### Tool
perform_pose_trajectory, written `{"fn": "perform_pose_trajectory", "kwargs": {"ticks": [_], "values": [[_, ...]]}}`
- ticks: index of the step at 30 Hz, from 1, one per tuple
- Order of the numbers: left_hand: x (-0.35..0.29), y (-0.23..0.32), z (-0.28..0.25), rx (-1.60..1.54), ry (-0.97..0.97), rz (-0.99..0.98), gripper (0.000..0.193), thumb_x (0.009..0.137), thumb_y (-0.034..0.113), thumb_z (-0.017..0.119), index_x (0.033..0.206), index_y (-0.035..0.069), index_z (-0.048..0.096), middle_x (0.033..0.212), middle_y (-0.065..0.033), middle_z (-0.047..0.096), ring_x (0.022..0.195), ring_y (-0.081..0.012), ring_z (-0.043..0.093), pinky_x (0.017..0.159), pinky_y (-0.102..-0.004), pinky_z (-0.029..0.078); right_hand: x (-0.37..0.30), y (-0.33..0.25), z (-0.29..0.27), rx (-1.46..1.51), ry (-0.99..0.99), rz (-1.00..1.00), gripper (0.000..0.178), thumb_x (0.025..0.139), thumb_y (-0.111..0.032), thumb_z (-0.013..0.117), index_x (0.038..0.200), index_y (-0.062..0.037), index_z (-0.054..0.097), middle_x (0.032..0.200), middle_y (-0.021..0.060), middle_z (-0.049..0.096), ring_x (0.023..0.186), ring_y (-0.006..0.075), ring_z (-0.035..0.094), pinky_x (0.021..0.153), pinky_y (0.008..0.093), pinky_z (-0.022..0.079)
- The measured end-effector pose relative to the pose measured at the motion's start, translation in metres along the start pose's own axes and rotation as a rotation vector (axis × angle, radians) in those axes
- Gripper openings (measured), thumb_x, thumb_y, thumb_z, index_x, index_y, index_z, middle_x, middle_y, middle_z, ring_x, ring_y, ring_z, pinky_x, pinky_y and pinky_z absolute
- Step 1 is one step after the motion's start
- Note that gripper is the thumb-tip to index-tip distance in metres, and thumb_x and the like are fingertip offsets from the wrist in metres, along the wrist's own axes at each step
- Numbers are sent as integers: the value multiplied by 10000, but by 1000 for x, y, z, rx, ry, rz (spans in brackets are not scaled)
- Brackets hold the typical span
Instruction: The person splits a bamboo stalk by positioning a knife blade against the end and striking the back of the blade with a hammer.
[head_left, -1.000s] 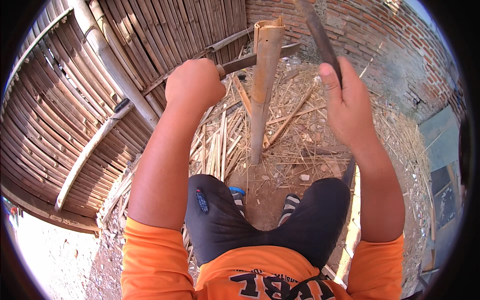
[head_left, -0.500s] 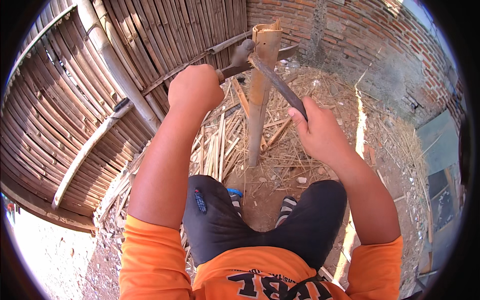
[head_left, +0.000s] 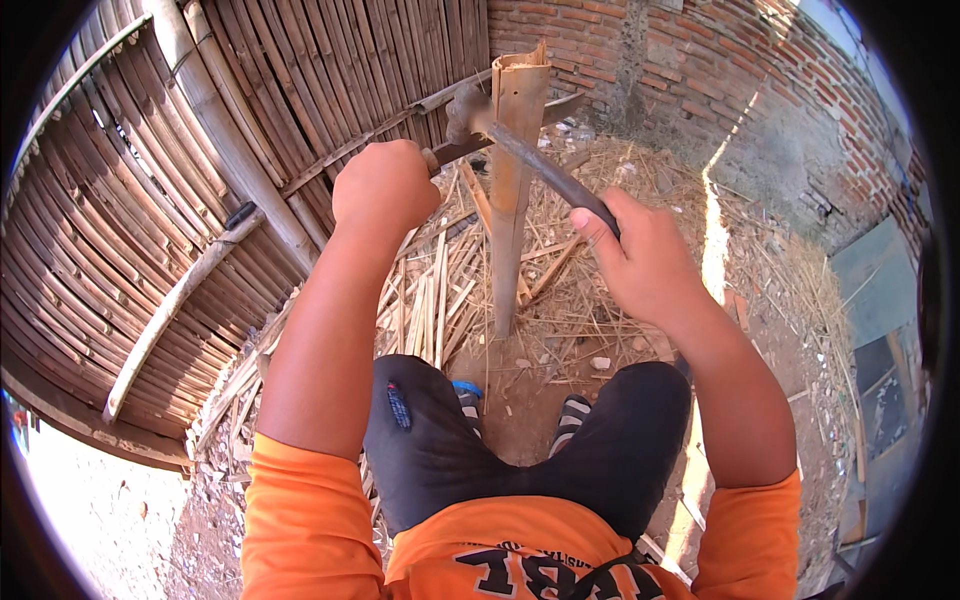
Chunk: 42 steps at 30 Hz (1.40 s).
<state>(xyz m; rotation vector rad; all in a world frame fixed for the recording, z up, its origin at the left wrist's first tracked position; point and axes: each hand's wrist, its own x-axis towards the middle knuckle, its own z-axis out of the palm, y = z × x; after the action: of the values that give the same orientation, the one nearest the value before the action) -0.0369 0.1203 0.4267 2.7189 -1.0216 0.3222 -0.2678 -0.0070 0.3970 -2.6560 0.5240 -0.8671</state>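
Observation:
An upright split bamboo pole (head_left: 507,230) stands before me, its top end ragged. My left hand (head_left: 385,185) is closed around the handle of a machete (head_left: 448,150). Its dark blade runs across the pole below the top, and the tip shows past the pole's right side. How deep the blade sits in the bamboo I cannot tell. My right hand (head_left: 645,255) grips the shaft of a hammer (head_left: 560,180). The slightly blurred hammer head is over the blade, between my left hand and the pole; whether they touch is unclear.
Split bamboo strips (head_left: 425,300) and straw (head_left: 640,180) litter the dirt floor around the pole. A bamboo slat wall (head_left: 120,210) rises on the left. A brick wall (head_left: 720,90) closes the far right, with grey panels (head_left: 875,285) beside it.
The hammer head has shifted left and slightly down along the blade. The pole, the machete and my left hand appear slightly further left in view. Both grips stay the same.

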Motion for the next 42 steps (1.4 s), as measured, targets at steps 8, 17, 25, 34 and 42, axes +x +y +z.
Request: {"fn": "perform_pose_trajectory", "kwargs": {"ticks": [8, 17, 25, 34, 42], "values": [[-6, 7, -3, -8, -20, 23, 257, 852, 171, 672, 1077, 162, 795, 1030, -143, 764, 978, -326, 738, 857, -429, 598, 13, 3, -3, 56, 146, 2, 456, 1054, -414, 556, 881, 8, 560, 664, 181, 596, 582, 370, 585, 584, 484, 447], [-9, 11, -2, -3, -27, 10, 241, 859, 154, 665, 1062, 102, 786, 1046, -158, 761, 986, -327, 740, 865, -429, 599, 25, -17, -25, 153, 214, -16, 459, 1062, -425, 545, 907, 6, 569, 639, 159, 568, 561, 330, 543, 583, 449, 436], [-4, 15, 5, -8, -7, 27, 246, 856, 150, 663, 1062, 162, 798, 1022, -149, 764, 972, -324, 743, 848, -432, 603, 15, 6, -5, 15, -5, 84, 450, 1032, -437, 589, 974, 8, 608, 658, 181, 598, 580, 392, 582, 579, 480, 441], [1, 10, 7, -25, -35, 11, 245, 851, 161, 679, 1065, 115, 791, 1035, -148, 764, 982, -326, 742, 857, -426, 604, -4, 12, 7, 59, 106, 40, 431, 1048, -415, 582, 921, -3, 570, 619, 130, 528, 538, 281, 518, 544, 415, 410], [-1, 7, 4, -31, -38, -22, 252, 854, 161, 681, 1079, 124, 788, 1046, -147, 762, 989, -323, 740, 867, -424, 598, 15, -1, -11, 256, 336, -22, 396, 1057, -386, 574, 935, -9, 570, 635, 134, 542, 561, 257, 521, 566, 396, 425]]}}
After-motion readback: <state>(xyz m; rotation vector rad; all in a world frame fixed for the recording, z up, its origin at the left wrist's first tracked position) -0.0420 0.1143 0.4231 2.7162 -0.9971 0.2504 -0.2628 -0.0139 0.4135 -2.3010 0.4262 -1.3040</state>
